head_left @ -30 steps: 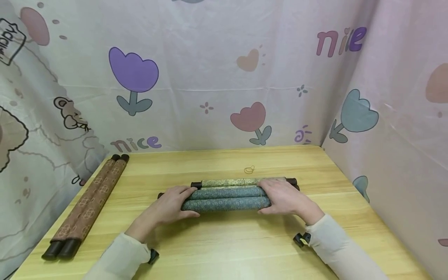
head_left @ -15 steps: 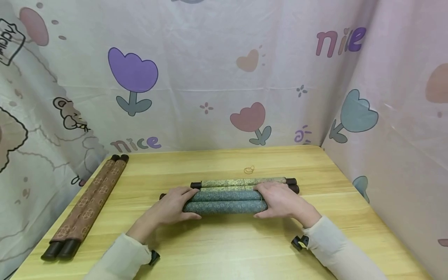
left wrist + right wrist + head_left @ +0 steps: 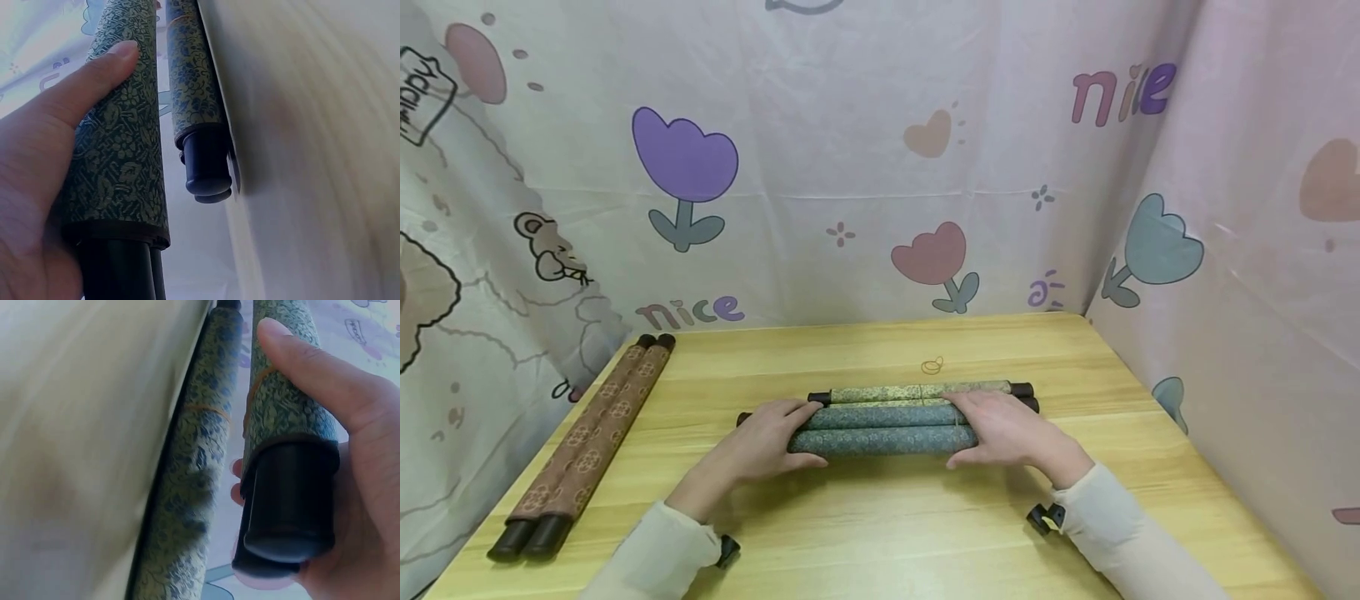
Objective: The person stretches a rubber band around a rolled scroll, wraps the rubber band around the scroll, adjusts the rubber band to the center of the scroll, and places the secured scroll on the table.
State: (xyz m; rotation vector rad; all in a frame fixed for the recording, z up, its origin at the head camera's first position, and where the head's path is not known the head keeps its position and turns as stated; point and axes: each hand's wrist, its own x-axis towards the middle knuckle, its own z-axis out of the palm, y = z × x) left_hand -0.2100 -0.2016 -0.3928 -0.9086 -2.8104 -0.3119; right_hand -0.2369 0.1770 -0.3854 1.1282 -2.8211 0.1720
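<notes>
Head view: left grip (image 3: 767, 440) and right grip (image 3: 1011, 429) both clasp blue patterned scroll (image 3: 883, 440), mid-frame; best held level, clear of yellow scroll (image 3: 876, 393) just above.

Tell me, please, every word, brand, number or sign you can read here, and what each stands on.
"nice": on the curtain, just above the far left of the table.
"ni?e": curtain, upper right; a fold squeezes the third letter, probably "nice".
Black-outlined label, curtain's left side: too distorted to read surely, perhaps "HAPPY".
Curtain lettering in the wrist views: too small or blurred.
Blue rolls, yellow rolls, brown rolls: none readable.
</notes>
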